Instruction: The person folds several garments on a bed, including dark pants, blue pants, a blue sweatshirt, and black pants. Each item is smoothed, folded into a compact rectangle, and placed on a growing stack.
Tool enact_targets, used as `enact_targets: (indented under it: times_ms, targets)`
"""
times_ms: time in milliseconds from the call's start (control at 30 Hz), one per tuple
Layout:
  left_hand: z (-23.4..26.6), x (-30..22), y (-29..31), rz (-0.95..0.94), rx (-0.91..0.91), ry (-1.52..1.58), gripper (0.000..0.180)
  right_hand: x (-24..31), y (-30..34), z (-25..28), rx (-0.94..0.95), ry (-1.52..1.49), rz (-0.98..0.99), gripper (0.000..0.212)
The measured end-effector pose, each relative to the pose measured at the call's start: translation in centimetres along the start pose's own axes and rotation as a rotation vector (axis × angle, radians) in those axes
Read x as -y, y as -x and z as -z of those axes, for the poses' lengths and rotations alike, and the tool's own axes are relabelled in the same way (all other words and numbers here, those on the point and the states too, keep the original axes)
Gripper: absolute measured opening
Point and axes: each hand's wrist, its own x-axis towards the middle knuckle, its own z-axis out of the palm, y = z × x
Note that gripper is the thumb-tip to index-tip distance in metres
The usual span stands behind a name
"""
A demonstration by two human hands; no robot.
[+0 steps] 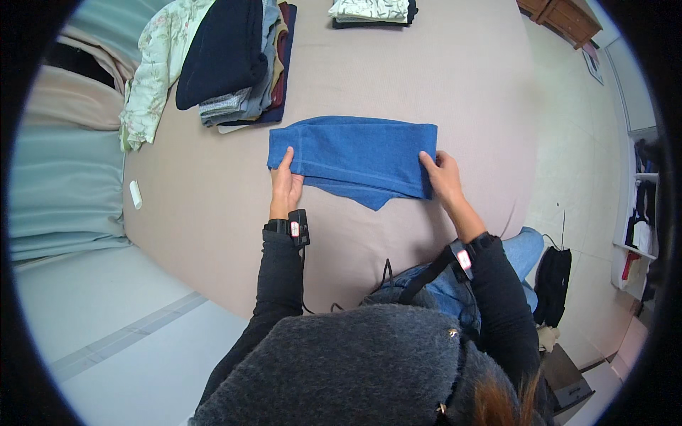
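Observation:
A pair of blue pants [355,153], folded into a long strip, lies across the bed in front of me. Its pale seams run lengthwise, and a pointed corner of cloth sticks out along the near edge. My left hand [285,186] grips the left end, thumb on top and fingers beneath the cloth. At the right end my right hand [443,175] pinches the edge, its thumb over the fabric. The fingertips under the cloth are hidden on both sides.
A tall stack of folded clothes, with a dark navy garment [222,57] on top, stands far left beside a floral garment [158,67]. Another small folded pile [369,10] sits at the far edge. A white object [136,194] lies near the curtain [64,184].

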Motion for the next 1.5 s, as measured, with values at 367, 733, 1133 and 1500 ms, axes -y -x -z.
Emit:
enact_targets:
  times_ms: [367, 733, 1133, 1500]
  targets:
    - [-7.0, 3.1, 6.2, 0.037, 0.291, 0.06, 0.042, 1.7, 2.0, 12.8, -0.153, -0.29, 0.215, 0.02]
    - [-15.6, 6.7, 12.6, -1.137, 0.223, -1.388, 0.048, -1.9, 3.7, 11.6, -0.482, 0.574, 0.533, 0.037]
    - [-15.0, 14.5, 7.6, -0.901, 0.702, -1.947, 0.067, -3.4, 0.0, 6.9, -0.11, 0.919, 0.68, 0.056]
    - [-15.2, 14.6, 7.6, -0.988, 0.666, -1.906, 0.067, -4.9, 0.9, 14.8, -0.634, 0.805, 0.357, 0.052]
